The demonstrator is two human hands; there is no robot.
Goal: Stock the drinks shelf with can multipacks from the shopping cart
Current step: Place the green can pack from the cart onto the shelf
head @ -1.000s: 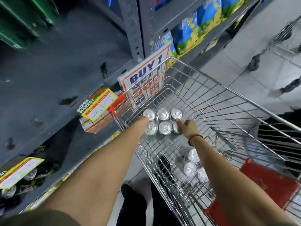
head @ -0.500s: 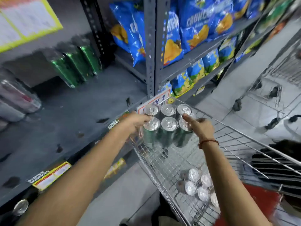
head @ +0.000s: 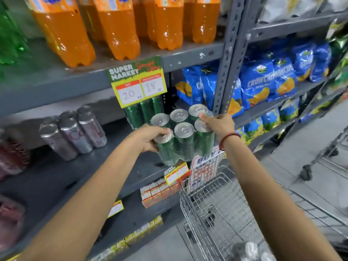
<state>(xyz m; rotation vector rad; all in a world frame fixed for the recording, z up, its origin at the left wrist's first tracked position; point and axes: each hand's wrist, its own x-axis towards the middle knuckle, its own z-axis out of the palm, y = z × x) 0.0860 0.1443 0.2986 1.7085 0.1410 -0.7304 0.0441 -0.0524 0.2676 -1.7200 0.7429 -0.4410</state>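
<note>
A shrink-wrapped multipack of green cans [head: 185, 142] hangs in the air at the front edge of the grey drinks shelf [head: 79, 170]. My left hand [head: 150, 137] grips its left side and my right hand [head: 218, 123] grips its right side near the top. Another green can multipack [head: 143, 112] stands further back on the same shelf, behind a price tag [head: 138, 87]. The wire shopping cart [head: 216, 210] is below right, with more can tops [head: 252, 251] visible at its bottom.
Silver cans [head: 73, 130] stand on the shelf to the left. Orange soda bottles [head: 116, 25] fill the shelf above. A grey upright post [head: 226, 72] is just right of the pack, with blue chip bags [head: 263, 81] beyond. Small cartons [head: 158, 191] sit on the shelf below.
Both hands have lifted the green multipack out of the cart and up to the level of the drinks shelf; my view has risen from the cart to the shelves.
</note>
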